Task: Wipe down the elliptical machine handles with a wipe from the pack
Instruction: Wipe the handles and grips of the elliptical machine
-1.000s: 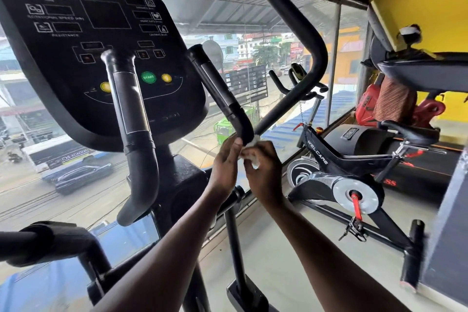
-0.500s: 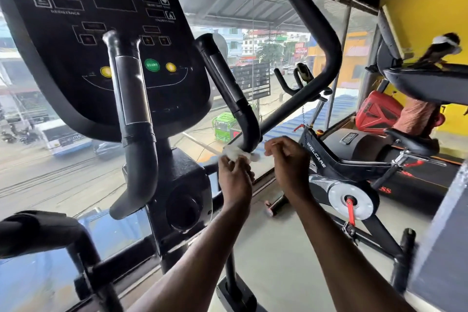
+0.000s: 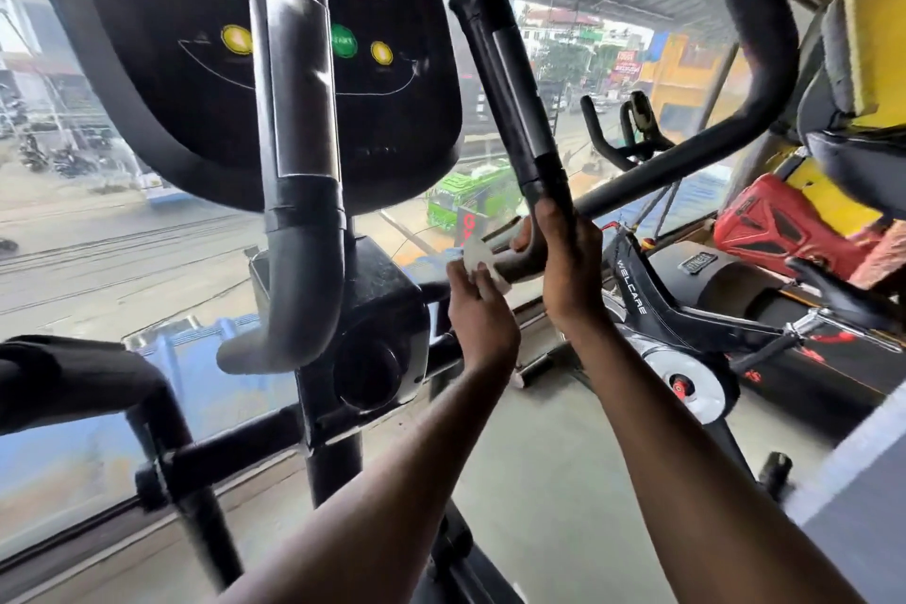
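1. Right hand [image 3: 571, 267] wraps the lower bend of the right fixed handle [image 3: 519, 113], fingers curled round the bar, thumb side up; that grip is closed tight on the handle
2. Left hand [image 3: 478, 309] pinches a small white wipe [image 3: 478, 260] between thumb and fingertips, that grip closed on the wipe
3. Wipe sits just left of the right hand, touching or very near the handle's bend; exact contact hard to tell
4. Right fixed handle rises tilted up and left from the right hand, black with a shiny sensor strip, flared cap at top
5. Left fixed handle [image 3: 299, 113] stands in front of the console [image 3: 392, 64], grey with a silver plate, curving down to an open end, well apart from both hands
6. Console is black with a green start button [image 3: 343, 42] and two yellow buttons beside it
7. Moving arm bar [image 3: 750, 15] sweeps in from upper right behind the right hand
8. Spin bike [image 3: 686, 319] marked WELCARE stands right of the hands, on the floor
9. Window [image 3: 98, 235] behind the machine shows a street and a green bus [image 3: 465, 196]
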